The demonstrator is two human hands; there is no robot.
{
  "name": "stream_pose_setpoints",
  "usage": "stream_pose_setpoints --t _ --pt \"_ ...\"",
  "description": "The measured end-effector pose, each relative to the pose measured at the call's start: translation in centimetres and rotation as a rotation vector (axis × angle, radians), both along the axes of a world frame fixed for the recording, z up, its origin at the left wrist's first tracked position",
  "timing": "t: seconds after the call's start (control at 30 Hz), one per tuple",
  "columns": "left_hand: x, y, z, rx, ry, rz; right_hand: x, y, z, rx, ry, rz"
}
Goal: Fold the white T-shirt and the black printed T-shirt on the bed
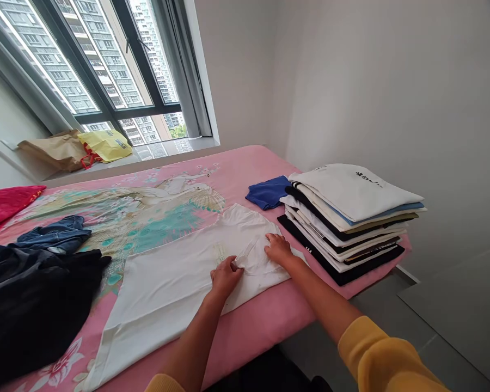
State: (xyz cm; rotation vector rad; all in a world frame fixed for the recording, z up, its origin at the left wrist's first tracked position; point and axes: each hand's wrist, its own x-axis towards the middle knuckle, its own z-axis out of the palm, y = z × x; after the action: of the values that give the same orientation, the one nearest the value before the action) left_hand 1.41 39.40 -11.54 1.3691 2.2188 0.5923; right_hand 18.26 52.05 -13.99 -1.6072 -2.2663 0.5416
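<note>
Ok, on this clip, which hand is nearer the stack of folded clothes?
Right. The right hand rests on the white shirt, just short of the stack of folded clothes; the left hand is farther away, also on the shirt.

1. My white T-shirt (167, 277) lies spread flat on the pink bedspread (261, 321), running from the bottom of the frame up to its middle.
2. The cloth is mostly smooth, with small creases around the collar (251, 256), just right of centre.
3. Its far end narrows towards the upper right.
</note>
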Motion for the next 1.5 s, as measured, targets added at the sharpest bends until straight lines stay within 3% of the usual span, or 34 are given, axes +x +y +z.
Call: stream_pose_setpoints --t 0.27,0.43,0.77,0.97,1.07,1.23,1.3,1.4,1.5 --pt "-0.4 -2.0 -3.2 0.290 0.174 -0.059 0.5 1.6 -0.7 -0.021 -0.048 -0.034" --pt "-1.5 -2.8 -2.5 0.245 0.258 -0.176 -0.6 1.2 -0.8 0.020 -0.080 -0.053" --pt "-7.3 -8.2 -1.2 0.108 0.437 -0.128 -0.2 -0.1 -2.4 0.221 -0.084 -0.061" --pt "-9.5 -9.6 -1.1 0.096 0.430 -0.167 -0.5 -0.4 -2.4 0.266 -0.083 -0.052" --pt "-9.4 -9.7 -1.6 0.112 0.455 -0.128 -0.9 -0.9 -1.9 0.280 -0.072 -0.035" --pt "-9.1 -10.1 -2.0 0.195 0.505 -0.091 -2.3 -2.8 -0.5 0.452 0.128 0.281" --pt "-8.7 -10.5 -2.0 0.298 0.507 -0.103 -2.5 -3.7 -0.2 0.467 0.229 0.301" --pt "-6.9 -10.9 -1.5 0.486 0.452 -0.257 -2.1 -4.8 0.0 0.409 0.315 0.237" --pt "-3.5 -9.8 -0.6 0.572 0.403 -0.470 -1.4 -5.7 0.2 0.367 0.346 0.233"
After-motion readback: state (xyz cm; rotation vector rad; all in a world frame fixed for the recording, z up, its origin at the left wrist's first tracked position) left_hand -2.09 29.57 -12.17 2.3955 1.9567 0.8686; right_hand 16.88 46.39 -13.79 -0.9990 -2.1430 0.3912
